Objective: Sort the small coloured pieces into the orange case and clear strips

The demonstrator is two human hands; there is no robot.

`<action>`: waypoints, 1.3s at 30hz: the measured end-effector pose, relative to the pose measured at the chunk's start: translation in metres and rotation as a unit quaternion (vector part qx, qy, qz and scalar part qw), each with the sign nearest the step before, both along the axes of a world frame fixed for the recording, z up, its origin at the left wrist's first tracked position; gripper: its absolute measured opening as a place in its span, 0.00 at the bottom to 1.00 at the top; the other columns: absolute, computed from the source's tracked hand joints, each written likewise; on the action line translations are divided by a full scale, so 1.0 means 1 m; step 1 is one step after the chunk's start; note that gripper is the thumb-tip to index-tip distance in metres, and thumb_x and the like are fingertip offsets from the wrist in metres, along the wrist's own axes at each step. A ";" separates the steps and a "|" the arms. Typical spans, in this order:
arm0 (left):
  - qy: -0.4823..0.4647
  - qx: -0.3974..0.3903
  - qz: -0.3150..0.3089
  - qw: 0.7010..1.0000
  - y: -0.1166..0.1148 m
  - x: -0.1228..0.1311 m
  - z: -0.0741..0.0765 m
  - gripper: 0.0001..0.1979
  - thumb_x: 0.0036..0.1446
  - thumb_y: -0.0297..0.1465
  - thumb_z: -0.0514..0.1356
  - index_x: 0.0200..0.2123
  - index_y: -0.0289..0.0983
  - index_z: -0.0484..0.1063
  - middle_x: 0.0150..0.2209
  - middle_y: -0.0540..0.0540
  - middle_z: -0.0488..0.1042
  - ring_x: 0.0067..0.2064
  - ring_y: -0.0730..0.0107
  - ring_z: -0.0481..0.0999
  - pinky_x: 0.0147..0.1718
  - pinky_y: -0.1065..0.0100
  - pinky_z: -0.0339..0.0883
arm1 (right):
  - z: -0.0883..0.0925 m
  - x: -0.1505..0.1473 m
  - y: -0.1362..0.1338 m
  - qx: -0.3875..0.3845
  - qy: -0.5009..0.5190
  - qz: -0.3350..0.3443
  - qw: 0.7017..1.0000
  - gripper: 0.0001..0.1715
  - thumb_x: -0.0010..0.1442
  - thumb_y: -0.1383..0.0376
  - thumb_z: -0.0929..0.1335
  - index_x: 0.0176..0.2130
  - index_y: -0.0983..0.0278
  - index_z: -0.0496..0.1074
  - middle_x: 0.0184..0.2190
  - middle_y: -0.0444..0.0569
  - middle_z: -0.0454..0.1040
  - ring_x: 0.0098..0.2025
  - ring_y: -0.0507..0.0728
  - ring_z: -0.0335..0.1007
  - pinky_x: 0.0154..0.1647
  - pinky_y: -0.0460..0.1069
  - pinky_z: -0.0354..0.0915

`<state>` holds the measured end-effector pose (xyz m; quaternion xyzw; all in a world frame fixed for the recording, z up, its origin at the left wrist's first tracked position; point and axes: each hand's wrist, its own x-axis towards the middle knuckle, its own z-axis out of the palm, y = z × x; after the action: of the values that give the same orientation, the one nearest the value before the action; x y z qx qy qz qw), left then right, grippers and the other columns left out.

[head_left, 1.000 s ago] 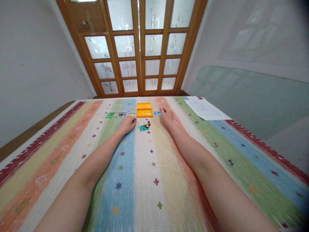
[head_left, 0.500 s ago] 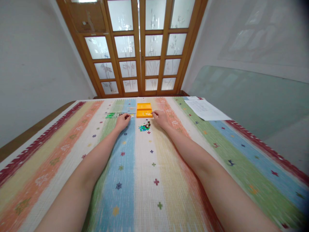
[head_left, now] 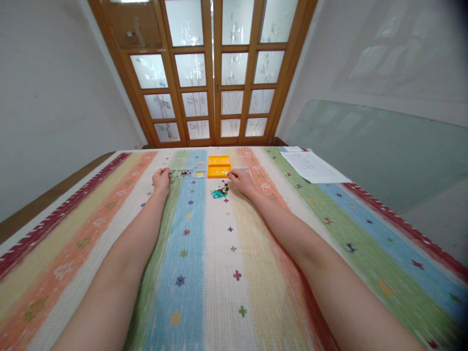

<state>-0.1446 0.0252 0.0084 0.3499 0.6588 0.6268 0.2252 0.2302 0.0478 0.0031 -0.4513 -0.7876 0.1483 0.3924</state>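
Both of my forearms stretch far out over a striped tablecloth (head_left: 204,273). My left hand (head_left: 161,178) rests with curled fingers at the left end of a row of small clear boxes (head_left: 190,173) and covers the end one. My right hand (head_left: 242,180) lies with fingers closed beside the near right corner of an orange tray (head_left: 218,166). Just left of it is a small pile of coloured pieces (head_left: 220,191). What either hand pinches is too small to make out.
A printed sheet of paper (head_left: 310,166) lies at the far right of the table. Wooden doors with frosted panes (head_left: 215,73) stand behind the table's far edge. A large glass pane (head_left: 383,151) leans along the right wall.
My left hand has slid left from beside the coloured pile to the left end of the box row, hiding the green box. My right hand has moved left to the tray's corner.
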 end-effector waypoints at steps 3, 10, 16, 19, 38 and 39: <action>0.019 -0.018 -0.002 1.000 -0.005 -0.001 0.005 0.15 0.65 0.36 0.58 0.52 0.38 0.74 0.40 0.42 0.82 0.36 0.65 0.79 0.37 0.61 0.73 | -0.002 0.000 0.002 0.000 -0.003 -0.001 1.000 0.15 0.70 0.64 0.66 0.42 0.61 0.84 0.43 0.50 0.85 0.45 0.60 0.78 0.51 0.51 0.68; 0.052 -0.029 -0.022 0.998 -0.008 0.001 0.010 0.24 0.64 0.41 0.60 0.61 0.41 0.73 0.48 0.37 0.82 0.37 0.63 0.81 0.35 0.60 0.73 | -0.005 0.000 0.005 0.009 -0.013 0.000 1.000 0.15 0.70 0.64 0.66 0.41 0.62 0.84 0.41 0.50 0.85 0.44 0.60 0.78 0.48 0.51 0.67; 0.041 -0.026 -0.021 0.999 -0.003 0.003 0.004 0.24 0.63 0.35 0.57 0.61 0.41 0.72 0.50 0.40 0.82 0.36 0.67 0.80 0.35 0.65 0.73 | -0.004 0.000 0.004 0.006 -0.019 -0.003 1.000 0.15 0.69 0.65 0.66 0.41 0.61 0.84 0.42 0.50 0.85 0.45 0.60 0.78 0.50 0.51 0.68; 0.063 0.000 -0.023 0.998 0.002 0.003 -0.002 0.24 0.61 0.32 0.55 0.59 0.37 0.73 0.49 0.41 0.83 0.34 0.69 0.80 0.36 0.67 0.73 | -0.003 0.000 0.003 0.007 -0.017 0.000 1.000 0.15 0.69 0.65 0.66 0.41 0.61 0.84 0.43 0.51 0.85 0.46 0.61 0.78 0.50 0.52 0.68; 0.554 0.058 -0.463 0.689 -0.045 0.124 0.009 0.21 0.74 0.38 0.52 0.60 0.41 0.79 0.64 0.41 0.76 0.68 0.56 0.69 0.72 0.53 0.55 | -0.003 0.000 0.002 0.012 -0.026 -0.002 1.000 0.15 0.69 0.64 0.66 0.39 0.61 0.83 0.41 0.50 0.85 0.44 0.59 0.77 0.49 0.50 0.67; 0.558 0.057 -0.469 0.682 -0.046 0.124 0.009 0.21 0.75 0.37 0.51 0.60 0.42 0.79 0.65 0.42 0.76 0.68 0.57 0.69 0.73 0.53 0.54 | -0.003 0.000 0.002 0.013 -0.028 -0.002 1.000 0.15 0.69 0.64 0.66 0.39 0.61 0.83 0.41 0.50 0.85 0.44 0.59 0.77 0.49 0.50 0.67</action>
<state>-0.0206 -0.0204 0.0178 0.9102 0.3753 0.1642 0.0605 0.2303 0.0495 -0.0004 -0.4513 -0.7995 0.1245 0.3764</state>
